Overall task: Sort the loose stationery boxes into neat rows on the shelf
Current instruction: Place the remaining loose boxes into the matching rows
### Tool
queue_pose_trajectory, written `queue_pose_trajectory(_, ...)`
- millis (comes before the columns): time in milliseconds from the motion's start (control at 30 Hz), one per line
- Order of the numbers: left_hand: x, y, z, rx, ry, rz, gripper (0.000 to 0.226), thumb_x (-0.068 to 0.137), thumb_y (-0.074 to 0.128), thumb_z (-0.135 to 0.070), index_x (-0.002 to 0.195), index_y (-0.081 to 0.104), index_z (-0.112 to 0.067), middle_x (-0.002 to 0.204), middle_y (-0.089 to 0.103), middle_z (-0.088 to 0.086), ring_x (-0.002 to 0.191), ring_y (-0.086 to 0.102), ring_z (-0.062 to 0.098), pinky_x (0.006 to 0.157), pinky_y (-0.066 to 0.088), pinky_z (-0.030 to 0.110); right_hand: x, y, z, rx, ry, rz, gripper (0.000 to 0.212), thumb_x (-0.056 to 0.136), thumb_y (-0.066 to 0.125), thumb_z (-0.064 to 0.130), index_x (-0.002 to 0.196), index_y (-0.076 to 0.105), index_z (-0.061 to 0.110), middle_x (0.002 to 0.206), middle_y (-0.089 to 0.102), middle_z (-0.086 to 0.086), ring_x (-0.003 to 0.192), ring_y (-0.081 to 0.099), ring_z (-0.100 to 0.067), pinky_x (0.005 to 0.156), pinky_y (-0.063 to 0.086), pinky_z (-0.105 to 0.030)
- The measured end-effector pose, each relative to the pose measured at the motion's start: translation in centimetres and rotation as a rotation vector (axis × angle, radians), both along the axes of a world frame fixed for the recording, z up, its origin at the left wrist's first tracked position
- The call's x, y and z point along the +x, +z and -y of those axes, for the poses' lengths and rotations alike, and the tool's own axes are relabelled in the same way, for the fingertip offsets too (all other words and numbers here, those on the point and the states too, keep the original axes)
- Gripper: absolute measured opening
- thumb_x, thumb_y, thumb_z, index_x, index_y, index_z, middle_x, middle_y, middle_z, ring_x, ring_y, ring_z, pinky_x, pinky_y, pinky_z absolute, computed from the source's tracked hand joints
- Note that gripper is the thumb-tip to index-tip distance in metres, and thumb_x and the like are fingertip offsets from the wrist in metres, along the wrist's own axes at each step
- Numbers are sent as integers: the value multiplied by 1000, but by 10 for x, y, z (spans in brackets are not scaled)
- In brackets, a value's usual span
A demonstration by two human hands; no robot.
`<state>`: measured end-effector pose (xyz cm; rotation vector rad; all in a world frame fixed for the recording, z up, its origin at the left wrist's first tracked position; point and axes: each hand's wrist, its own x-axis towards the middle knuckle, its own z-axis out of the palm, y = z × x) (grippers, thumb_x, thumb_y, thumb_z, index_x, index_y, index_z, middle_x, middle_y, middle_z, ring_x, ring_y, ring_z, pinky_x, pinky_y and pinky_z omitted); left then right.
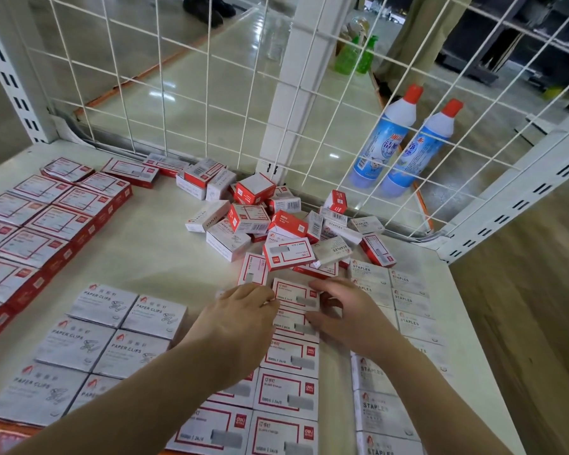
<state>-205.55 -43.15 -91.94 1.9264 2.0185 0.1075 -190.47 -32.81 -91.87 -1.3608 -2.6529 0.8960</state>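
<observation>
Item: red-framed staple box [295,294], top of the middle row, both hands on it.

I log the left hand [240,318] with fingertips curled against the box's left edge and the right hand [345,310] with fingers bent over its right edge, the box pinched between them, flat on the shelf [165,257]. Just beyond the fingertips: loose pile of boxes [276,221]. Left of the left hand: paper clip boxes [112,336] in rows. Right of the right hand: white staples boxes [404,303] in columns. Far left: red-edged boxes [43,218] in rows.
</observation>
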Motion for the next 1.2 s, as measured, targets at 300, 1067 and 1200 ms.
queue_pose_trajectory(300, -1, 3, 3, 24, 11, -13, 50, 97, 42, -35, 144, 23, -29, 149, 23, -11, 139, 15, 13, 114, 16, 33, -1, 3, 2, 13, 9, -7, 47, 86, 63, 24, 131, 49, 21, 122, 46, 12, 108, 45, -4, 91, 38, -10)
queue_pose_trajectory(1067, -47, 12, 36, 128, 171, -45, 35, 97, 35, -34, 131, 44, -29, 135, 38, -11, 126, 32, 11, 105, 28, 25, -75, -7, 39, 275, -128, 51, 40, 85, 55, 53, 101, 61, 17, 101, 52, 4, 98, 48, -12, 76, 36, -23)
queue_pose_trajectory(1200, -51, 20, 43, 148, 180, -9, 36, 97, 35, -38, 132, 42, -32, 135, 36, -13, 127, 30, 9, 105, 25, 22, -87, -14, 39, 289, -199, 94, 52, 82, 52, 61, 102, 59, 14, 103, 53, 1, 97, 52, -16, 80, 43, -27)
